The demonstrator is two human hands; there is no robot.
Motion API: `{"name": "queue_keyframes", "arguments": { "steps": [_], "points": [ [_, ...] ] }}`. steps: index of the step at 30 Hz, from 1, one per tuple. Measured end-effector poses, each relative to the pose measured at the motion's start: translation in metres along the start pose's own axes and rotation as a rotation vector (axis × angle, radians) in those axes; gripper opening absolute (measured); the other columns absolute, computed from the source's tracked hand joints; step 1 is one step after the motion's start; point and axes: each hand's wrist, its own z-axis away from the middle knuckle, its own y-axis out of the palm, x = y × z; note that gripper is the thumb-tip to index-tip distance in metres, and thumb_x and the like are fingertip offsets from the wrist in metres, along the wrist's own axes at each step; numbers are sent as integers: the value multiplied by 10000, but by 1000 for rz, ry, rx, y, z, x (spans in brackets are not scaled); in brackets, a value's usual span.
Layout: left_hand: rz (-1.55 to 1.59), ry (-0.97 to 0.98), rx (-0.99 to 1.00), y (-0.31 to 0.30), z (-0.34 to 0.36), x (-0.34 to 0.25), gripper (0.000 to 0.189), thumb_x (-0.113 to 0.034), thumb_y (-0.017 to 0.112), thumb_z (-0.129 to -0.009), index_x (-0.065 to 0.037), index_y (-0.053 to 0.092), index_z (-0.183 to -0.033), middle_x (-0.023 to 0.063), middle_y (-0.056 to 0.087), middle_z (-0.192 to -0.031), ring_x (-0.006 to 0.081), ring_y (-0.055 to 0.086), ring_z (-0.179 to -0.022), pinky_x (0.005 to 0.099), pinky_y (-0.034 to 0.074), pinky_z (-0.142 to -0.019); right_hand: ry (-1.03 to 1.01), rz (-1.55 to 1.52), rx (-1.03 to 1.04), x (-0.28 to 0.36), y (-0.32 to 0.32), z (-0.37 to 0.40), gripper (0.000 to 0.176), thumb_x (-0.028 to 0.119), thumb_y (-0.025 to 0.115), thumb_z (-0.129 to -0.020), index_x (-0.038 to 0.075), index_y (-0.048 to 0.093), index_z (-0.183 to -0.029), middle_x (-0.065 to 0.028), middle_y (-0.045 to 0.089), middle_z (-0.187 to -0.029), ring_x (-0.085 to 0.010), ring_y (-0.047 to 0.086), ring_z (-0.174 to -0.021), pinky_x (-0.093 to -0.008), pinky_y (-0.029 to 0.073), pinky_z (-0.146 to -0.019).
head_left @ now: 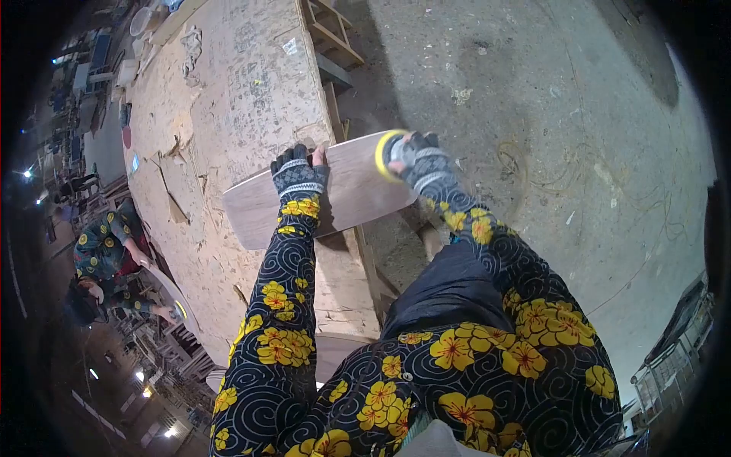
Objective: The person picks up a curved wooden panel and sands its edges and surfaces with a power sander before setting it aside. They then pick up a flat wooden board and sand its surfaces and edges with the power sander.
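Note:
A pale wooden board [350, 185] with rounded corners lies across the edge of the wooden worktable [244, 99], its right end jutting out past the edge. My left hand [301, 171], in a fingerless patterned glove, rests on the board's left half with its fingers spread. At the board's right end my right hand [417, 158], gloved the same way, is wrapped round a round sander with a yellow rim [387, 156]. The sander's face is against the board's right end, and part of it is hidden by the hand.
At the left, a co-worker [106, 251] bends over another curved board [173, 293] with a yellow-rimmed tool. Wooden frame parts [335, 38] stand under the table's edge. A crumpled cloth [192, 49] lies on the table; a cord [563, 183] lies on the concrete floor.

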Motion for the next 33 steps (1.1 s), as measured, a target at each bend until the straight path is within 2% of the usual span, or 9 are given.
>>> {"name": "queue_keyframes", "arguments": {
  "steps": [1, 4, 9, 16, 17, 21, 25, 28, 33],
  "points": [
    [-1, 1, 6, -2, -1, -1, 398, -471, 605, -860, -81, 658, -914, 159, 658, -904, 351, 613, -885, 485, 446, -840, 2, -5, 211, 15, 3, -1, 650, 434, 720, -758, 64, 519, -1253, -244, 583, -1171, -417, 573, -1083, -468, 491, -937],
    [-18, -9, 45, -8, -2, -6, 394, -465, 604, -863, -79, 654, -925, 159, 656, -904, 353, 609, -888, 488, 444, -837, -388, 96, 35, 16, 18, 41, 645, 428, 731, -759, 65, 522, -1249, -233, 568, -1196, -408, 567, -1094, -460, 505, -919],
    [-26, 19, 19, 0, -1, -1, 402, -469, 588, -872, -75, 652, -917, 163, 653, -903, 357, 606, -882, 488, 443, -831, 178, -100, 129, 10, -31, -3, 725, 476, 742, -746, 93, 484, -1305, -227, 505, -1260, -377, 532, -1143, -462, 472, -948],
    [-4, 10, 56, -4, -1, -3, 390, -455, 592, -868, -70, 644, -901, 164, 648, -888, 360, 602, -872, 487, 431, -847, -225, 89, 149, 27, 7, 15, 782, 487, 744, -723, 27, 483, -1299, -225, 553, -1238, -360, 606, -1088, -417, 494, -941],
    [3, 5, 61, -5, -2, -4, 385, -451, 596, -866, -70, 644, -901, 162, 647, -888, 360, 602, -871, 487, 431, -847, -31, 16, 236, 21, 11, -7, 708, 463, 735, -755, 35, 515, -1273, -216, 570, -1186, -355, 613, -1062, -421, 505, -916],
    [7, 13, 35, -5, -3, -4, 366, -434, 619, -855, -74, 650, -911, 156, 650, -887, 358, 603, -864, 488, 439, -834, -86, 45, 23, -8, 6, -9, 611, 410, 727, -783, 35, 551, -1232, -223, 585, -1147, -345, 613, -1034, -428, 519, -871],
    [-10, 12, 45, -7, -4, -6, 380, -445, 622, -854, -73, 658, -926, 157, 655, -906, 354, 605, -876, 487, 443, -831, -466, 87, 26, 4, 19, 54, 585, 417, 702, -780, 27, 589, -1202, -235, 605, -1106, -369, 598, -1043, -448, 492, -910],
    [-22, 10, 74, -6, -2, -3, 393, -458, 621, -854, -73, 658, -925, 161, 654, -909, 353, 603, -888, 487, 442, -831, -226, 152, 215, -18, 6, 36, 610, 453, 699, -766, 28, 588, -1187, -226, 588, -1125, -378, 592, -1052, -450, 468, -948],
    [-18, 7, 88, -4, -5, -1, 384, -459, 611, -858, -83, 658, -922, 160, 650, -905, 361, 599, -886, 489, 442, -829, 219, -41, 43, -84, -1, -2, 677, 490, 726, -732, 165, 501, -1281, -219, 541, -1185, -387, 596, -1055, -479, 473, -937]
  ]
}}
